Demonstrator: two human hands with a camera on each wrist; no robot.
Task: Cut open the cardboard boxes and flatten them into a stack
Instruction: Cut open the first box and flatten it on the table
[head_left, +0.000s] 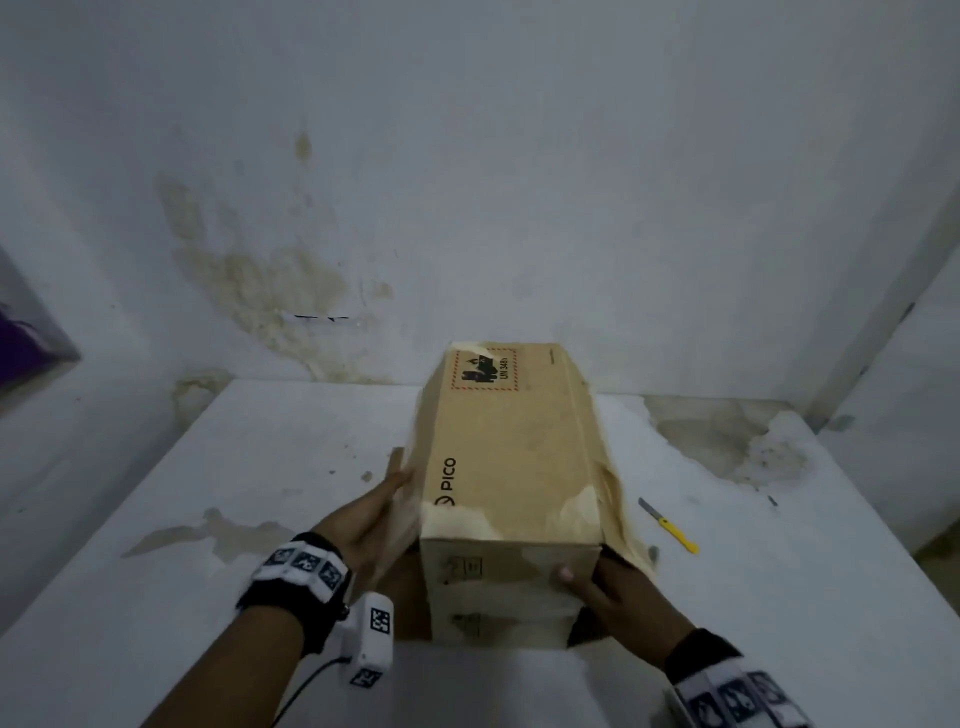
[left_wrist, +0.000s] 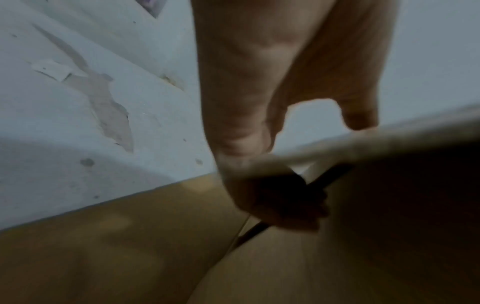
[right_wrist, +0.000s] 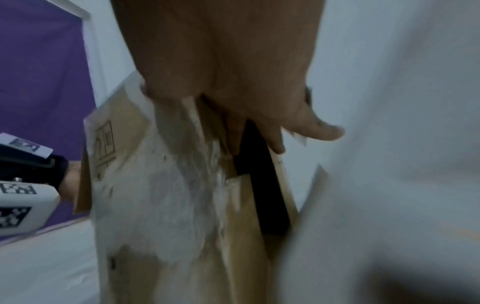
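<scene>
Two hands held one cardboard box (head_left: 511, 467) on the white counter (head_left: 208, 467). The left hand (head_left: 371, 512) lay flat along the box's left side, its fingers straight and pressed against a loose side flap (head_left: 397, 499) that stood out from the box wall; the left wrist view, blurred, showed the fingers (left_wrist: 233, 123) reaching down over the pale edge of a flap. The right hand (head_left: 618, 590) took the near right corner of the box, thumb on the near end face and the fingers (right_wrist: 272, 139) curled round the corner into a dark gap between the wall and a flap, so this grip was closed on the box.

Between the two grips the box lay lengthwise, running away from the person, with its printed top face upward: the word PICO just beyond the left grip, and a red-bordered warning label (head_left: 485, 370) at the far end. Torn, pale patches marked its near end and right edge.

Beyond the right grip, apart from the box, a yellow-handled utility knife (head_left: 670, 526) lay on the counter with its blade pointing away. Stains and peeled patches marked the counter and the wall (head_left: 467, 156) behind it. Both wrists carried bands with black-and-white markers.
</scene>
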